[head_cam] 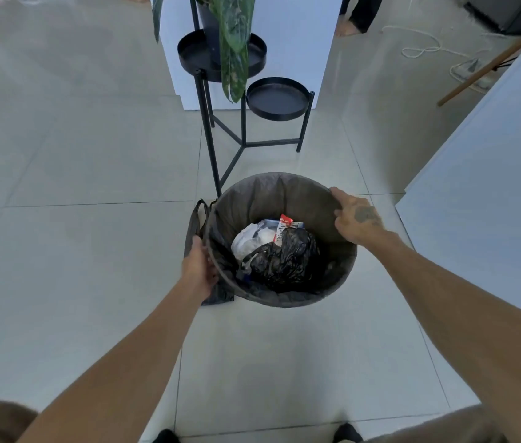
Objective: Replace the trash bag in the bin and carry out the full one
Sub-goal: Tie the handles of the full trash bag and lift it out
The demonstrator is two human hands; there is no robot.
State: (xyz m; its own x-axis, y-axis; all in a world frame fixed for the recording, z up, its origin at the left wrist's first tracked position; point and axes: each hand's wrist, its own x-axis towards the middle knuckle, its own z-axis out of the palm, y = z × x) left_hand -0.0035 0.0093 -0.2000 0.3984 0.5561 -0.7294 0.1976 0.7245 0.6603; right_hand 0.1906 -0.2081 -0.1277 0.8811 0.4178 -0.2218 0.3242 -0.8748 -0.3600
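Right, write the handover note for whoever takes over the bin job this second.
Left hand: on the bin's left rim, fingers curled over the liner edge.
Right hand: gripping the far right rim, over the liner.
Bin stands on the floor tiles by the plant stand. Liner is still in the bin, folded over the rim, one handle hanging loose outside on the left. Trash fills only the bottom.
Done: nothing visible yet.
Left: free the liner, lift it out, fit a new one, carry the old one out. No new bag in view.
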